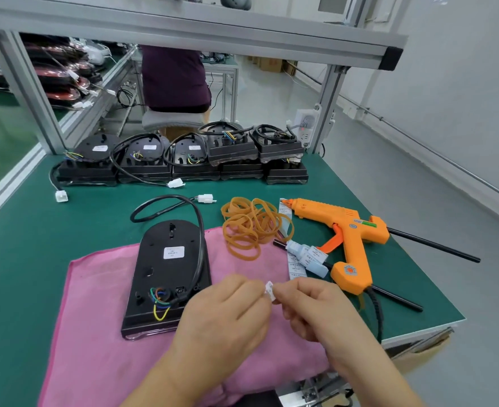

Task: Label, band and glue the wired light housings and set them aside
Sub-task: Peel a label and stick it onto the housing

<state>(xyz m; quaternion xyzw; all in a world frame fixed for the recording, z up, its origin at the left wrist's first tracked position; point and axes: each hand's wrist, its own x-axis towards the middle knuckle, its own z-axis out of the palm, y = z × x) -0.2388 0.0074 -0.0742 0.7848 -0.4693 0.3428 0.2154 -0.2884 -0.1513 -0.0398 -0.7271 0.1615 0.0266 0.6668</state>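
Pinching a small white slip (269,290) between the fingertips of both hands: the left hand (227,312) and the right hand (309,309) meet at lower centre of the frame, each grasping one edge. Cannot tell whether the slip is a fresh label or peeled backing. The light housing (166,289) in work lies back-up on the pink cloth (95,333), left of the hands and not touched by them. It already carries a white label (174,252), so labelling looks done for this unit. Its black cable (166,201) runs in a loose loop to the white connector (205,198) at upper centre with no band around it, so banding appears outstanding. Coloured wires (158,301) show at the opening; no glue is discernible there. The rubber bands (251,227) sit in a heap right of the housing, and the orange glue gun (345,239) rests beyond them, unheld. A row of housings (183,160) stands along the far table edge, several labelled; whether those are banded or glued cannot be read. Judgement: early in this unit, two steps and set-aside remaining.
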